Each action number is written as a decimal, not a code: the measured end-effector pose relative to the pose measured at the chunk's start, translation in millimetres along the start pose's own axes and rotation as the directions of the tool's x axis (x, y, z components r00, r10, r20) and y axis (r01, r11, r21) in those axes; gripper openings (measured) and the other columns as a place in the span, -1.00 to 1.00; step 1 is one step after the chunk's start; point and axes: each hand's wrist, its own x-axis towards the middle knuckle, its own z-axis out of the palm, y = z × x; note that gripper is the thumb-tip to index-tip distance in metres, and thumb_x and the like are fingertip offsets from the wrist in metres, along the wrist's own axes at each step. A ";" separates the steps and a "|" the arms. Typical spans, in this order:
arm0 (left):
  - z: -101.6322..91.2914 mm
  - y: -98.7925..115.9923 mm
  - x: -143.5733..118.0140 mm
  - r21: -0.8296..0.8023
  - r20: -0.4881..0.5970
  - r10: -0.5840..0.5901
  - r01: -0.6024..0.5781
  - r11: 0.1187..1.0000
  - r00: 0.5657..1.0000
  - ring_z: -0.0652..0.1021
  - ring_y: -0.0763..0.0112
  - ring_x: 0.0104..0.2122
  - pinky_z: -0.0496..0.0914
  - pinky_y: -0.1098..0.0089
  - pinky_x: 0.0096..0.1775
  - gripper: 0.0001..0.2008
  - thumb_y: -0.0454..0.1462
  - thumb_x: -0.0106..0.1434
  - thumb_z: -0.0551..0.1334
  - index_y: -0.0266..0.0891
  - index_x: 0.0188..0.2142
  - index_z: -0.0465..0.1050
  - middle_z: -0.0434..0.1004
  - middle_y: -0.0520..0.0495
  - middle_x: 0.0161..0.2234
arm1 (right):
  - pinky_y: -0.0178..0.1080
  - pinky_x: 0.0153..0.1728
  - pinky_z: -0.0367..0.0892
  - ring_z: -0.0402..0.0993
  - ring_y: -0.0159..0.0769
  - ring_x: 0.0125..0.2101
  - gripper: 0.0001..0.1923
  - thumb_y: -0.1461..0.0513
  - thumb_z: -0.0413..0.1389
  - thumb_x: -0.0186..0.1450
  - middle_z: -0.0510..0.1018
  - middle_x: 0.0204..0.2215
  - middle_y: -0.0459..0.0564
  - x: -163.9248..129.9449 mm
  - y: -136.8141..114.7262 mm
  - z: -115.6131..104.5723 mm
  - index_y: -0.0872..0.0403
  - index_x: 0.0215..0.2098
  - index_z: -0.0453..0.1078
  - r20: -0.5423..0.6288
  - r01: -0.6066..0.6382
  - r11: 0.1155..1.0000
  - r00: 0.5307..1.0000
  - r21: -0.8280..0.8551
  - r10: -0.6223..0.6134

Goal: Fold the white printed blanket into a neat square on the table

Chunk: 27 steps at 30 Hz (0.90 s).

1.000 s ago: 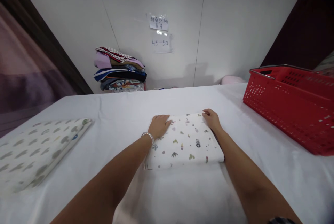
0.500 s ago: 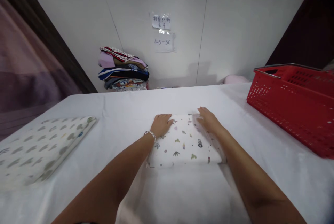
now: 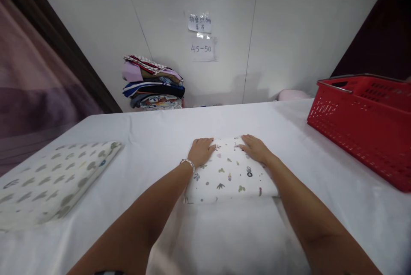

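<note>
A folded white cloth (image 3: 229,172) with small plant-like prints lies flat on the white-covered table (image 3: 154,131) in front of me. My left hand (image 3: 201,152), with a bracelet at the wrist, rests on the cloth's far left corner, fingers stretched out. On the far right corner lies my right hand (image 3: 254,148), palm down, fingers extended and the thumb pointing inward. Both hands press on the cloth without gripping it. The cloth's side edges are partly hidden under my hands and forearms.
Another folded cloth (image 3: 54,176) with grey-green prints lies at the left. A red plastic basket (image 3: 362,125) with metal handles stands on the right. Stacked fabrics (image 3: 154,84) sit beyond the far edge by the wall, below paper signs (image 3: 201,48).
My right hand has laid the lifted right edge of the cloth down flat and moved slightly inward. My left hand stays at its corner. The view has shifted slightly.
</note>
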 end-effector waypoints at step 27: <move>5.6 -2.9 -2.2 -0.081 -0.027 0.017 -0.019 0.997 0.999 0.37 0.28 0.00 0.16 0.19 0.06 -0.60 -0.09 0.36 -0.11 -0.15 0.05 0.29 0.45 -0.06 -0.03 | -0.04 -0.02 0.26 0.34 0.04 0.01 -0.35 -0.01 0.23 -0.06 0.40 0.06 0.11 88.2 21.9 -48.9 0.04 -0.02 0.40 0.616 -0.055 0.998 0.785 -0.043 0.070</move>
